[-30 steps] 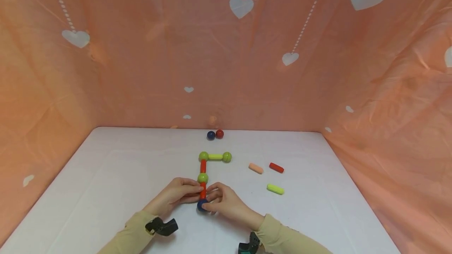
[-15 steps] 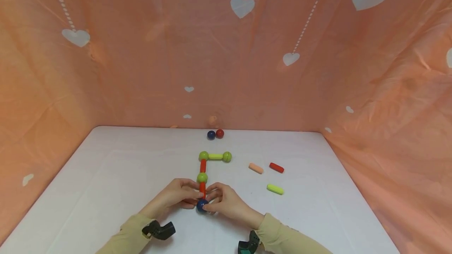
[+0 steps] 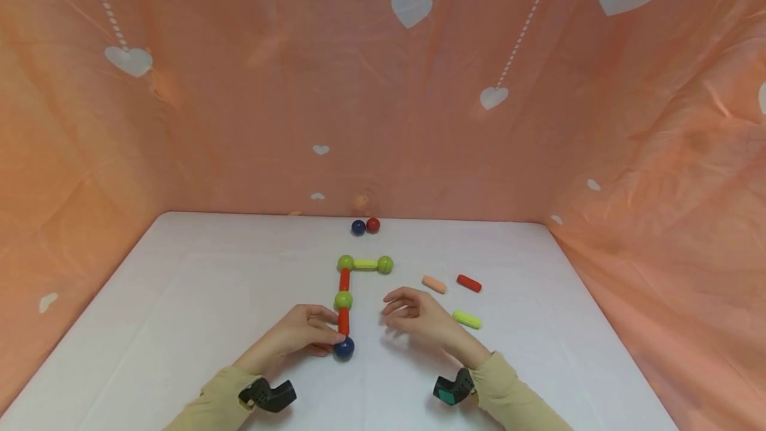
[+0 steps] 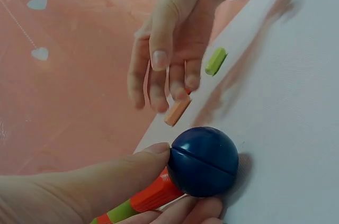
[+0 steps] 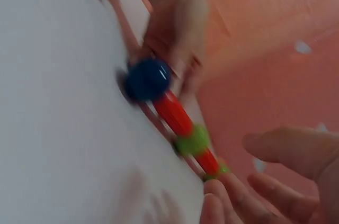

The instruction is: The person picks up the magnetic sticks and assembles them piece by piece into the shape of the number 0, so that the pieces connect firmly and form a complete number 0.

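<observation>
A chain of toy balls and rods lies on the white table. At its near end sits a grooved blue ball [image 3: 344, 348], joined to a red rod [image 3: 344, 321]. Beyond come a green ball [image 3: 343, 300], another red rod [image 3: 344, 279], a corner green ball [image 3: 346, 263], and a yellow-green rod [image 3: 366, 264] ending in a green ball [image 3: 385, 265]. My left hand [image 3: 303, 330] holds the blue ball at its joint with the rod, thumb on top, fingers beneath in the left wrist view. My right hand [image 3: 425, 319] hovers to the right, loosely curved, holding nothing.
Loose rods lie on the right: peach [image 3: 434, 284], red [image 3: 469, 283] and yellow-green [image 3: 467, 319], the last close to my right hand. A blue ball [image 3: 358, 227] and a red ball [image 3: 373, 225] stand near the table's back edge. Orange cloth [image 3: 269, 118] hangs behind.
My right hand has let go of the blue ball and moved right, away from the chain. My left hand stays at the ball, and the chain has barely moved.
</observation>
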Demonstrator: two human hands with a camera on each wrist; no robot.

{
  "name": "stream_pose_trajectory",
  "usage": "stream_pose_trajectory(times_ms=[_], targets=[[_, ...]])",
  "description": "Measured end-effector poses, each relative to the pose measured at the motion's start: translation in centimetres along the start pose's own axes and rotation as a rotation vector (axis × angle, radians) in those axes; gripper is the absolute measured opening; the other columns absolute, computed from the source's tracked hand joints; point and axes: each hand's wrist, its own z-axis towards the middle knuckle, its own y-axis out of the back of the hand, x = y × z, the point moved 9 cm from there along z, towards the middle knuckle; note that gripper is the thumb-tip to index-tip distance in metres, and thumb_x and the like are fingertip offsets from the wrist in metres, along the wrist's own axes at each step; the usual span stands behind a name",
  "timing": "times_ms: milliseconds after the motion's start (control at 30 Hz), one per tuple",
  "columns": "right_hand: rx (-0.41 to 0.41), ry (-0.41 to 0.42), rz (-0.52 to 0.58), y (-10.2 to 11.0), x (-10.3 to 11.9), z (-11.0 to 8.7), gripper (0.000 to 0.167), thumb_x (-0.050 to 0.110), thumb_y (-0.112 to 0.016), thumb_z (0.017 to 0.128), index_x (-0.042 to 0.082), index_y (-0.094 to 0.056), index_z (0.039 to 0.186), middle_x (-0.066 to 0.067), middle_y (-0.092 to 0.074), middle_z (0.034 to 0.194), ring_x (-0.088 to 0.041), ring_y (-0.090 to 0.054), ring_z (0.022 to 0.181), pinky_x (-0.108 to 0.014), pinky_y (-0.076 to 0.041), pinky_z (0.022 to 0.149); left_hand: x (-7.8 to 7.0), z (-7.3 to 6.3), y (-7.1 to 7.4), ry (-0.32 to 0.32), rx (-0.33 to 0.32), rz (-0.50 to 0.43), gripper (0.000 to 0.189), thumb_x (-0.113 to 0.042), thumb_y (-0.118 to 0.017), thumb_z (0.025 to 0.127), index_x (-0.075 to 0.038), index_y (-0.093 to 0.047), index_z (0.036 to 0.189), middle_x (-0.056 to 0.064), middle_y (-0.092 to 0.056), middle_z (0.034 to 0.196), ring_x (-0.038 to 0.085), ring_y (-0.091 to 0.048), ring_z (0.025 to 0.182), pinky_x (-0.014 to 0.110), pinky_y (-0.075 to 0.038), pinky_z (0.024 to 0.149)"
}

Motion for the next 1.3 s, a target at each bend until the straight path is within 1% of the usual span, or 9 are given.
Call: stream_pose_trajectory(times_ms=[200,333,467,600,767,933,1067,1167,1300], targets=[[-0.087,0.081,-0.084,6.2,-0.2,-2.3,0.043,0.004,-0.067,0.089,-0.009,-0.049,0.126,-0.025,-0.058,0.118,-0.038,-0.057,0.107,-0.027,-0.051,0.083,0.2,-0.2,0.1,0.045,-0.022,0.038,0.047,-0.016,-0.078,0.080,0.008,-0.058,0.115,0.011,-0.071,0.084,0.015,-0.065,0.067,0.029,-0.056,0.062],[-0.144,0.061,-0.135,9.5,-1.0,-4.0,0.045,0.006,-0.067,0.090,-0.008,-0.048,0.129,-0.026,-0.057,0.120,-0.039,-0.056,0.108,-0.026,-0.050,0.084,0.3,-0.5,0.1,0.072,-0.032,0.038,0.047,-0.017,-0.078,0.080,0.008,-0.059,0.116,0.010,-0.070,0.081,0.015,-0.065,0.066,0.028,-0.056,0.061],[-0.147,0.038,-0.184,11.6,-1.8,-5.4,0.048,0.009,-0.068,0.089,-0.007,-0.048,0.129,-0.024,-0.058,0.117,-0.037,-0.056,0.108,-0.025,-0.049,0.086,0.5,-0.7,0.1,0.094,-0.022,-0.001,0.050,-0.018,-0.078,0.081,0.008,-0.057,0.119,0.010,-0.070,0.084,0.017,-0.066,0.070,0.030,-0.057,0.064],[-0.122,0.004,-0.217,12.4,-2.8,-6.5,0.047,0.011,-0.069,0.089,-0.006,-0.049,0.128,-0.021,-0.060,0.116,-0.034,-0.057,0.106,-0.024,-0.049,0.085,0.9,-0.8,0.1,0.114,-0.011,-0.047,0.053,-0.020,-0.079,0.080,0.007,-0.056,0.120,0.010,-0.070,0.089,0.020,-0.067,0.074,0.032,-0.057,0.067],[-0.095,-0.014,-0.239,12.6,-4.0,-7.0,0.045,0.009,-0.071,0.087,-0.005,-0.053,0.126,-0.019,-0.062,0.113,-0.032,-0.058,0.101,-0.025,-0.049,0.082,1.3,-0.8,0.1,0.128,-0.004,-0.088,0.052,-0.020,-0.078,0.081,0.007,-0.056,0.119,0.011,-0.069,0.090,0.022,-0.067,0.075,0.033,-0.057,0.069],[-0.108,-0.019,-0.318,12.4,-4.4,-7.2,0.042,0.010,-0.075,0.082,-0.001,-0.059,0.119,-0.013,-0.064,0.109,-0.027,-0.058,0.095,-0.025,-0.049,0.079,1.5,-0.8,0.0,0.130,0.002,-0.108,0.049,-0.019,-0.077,0.082,0.006,-0.056,0.118,0.011,-0.069,0.090,0.022,-0.067,0.075,0.034,-0.057,0.070],[-0.129,-0.018,-0.428,12.2,-4.4,-7.1,0.034,0.008,-0.077,0.080,0.003,-0.063,0.111,-0.005,-0.064,0.099,-0.021,-0.056,0.088,-0.025,-0.049,0.074,1.5,-0.7,0.0,0.120,0.014,-0.122,0.048,-0.019,-0.077,0.082,0.006,-0.057,0.118,0.012,-0.069,0.091,0.022,-0.067,0.075,0.034,-0.057,0.070],[-0.144,-0.019,-0.484,12.1,-4.5,-6.9,0.029,0.006,-0.076,0.080,0.005,-0.065,0.106,-0.002,-0.062,0.094,-0.018,-0.055,0.084,-0.025,-0.048,0.072,1.6,-0.7,-0.1,0.114,0.024,-0.132,0.047,-0.018,-0.076,0.082,0.006,-0.057,0.117,0.012,-0.069,0.091,0.022,-0.067,0.075,0.034,-0.057,0.070],[-0.143,-0.006,-0.510,11.8,-4.2,-6.5,0.024,0.006,-0.075,0.082,0.008,-0.067,0.105,0.001,-0.063,0.094,-0.016,-0.057,0.085,-0.026,-0.049,0.074,1.6,-0.8,0.0,0.107,0.033,-0.141,0.046,-0.017,-0.076,0.083,0.006,-0.056,0.118,0.012,-0.069,0.092,0.022,-0.067,0.075,0.034,-0.057,0.070]])
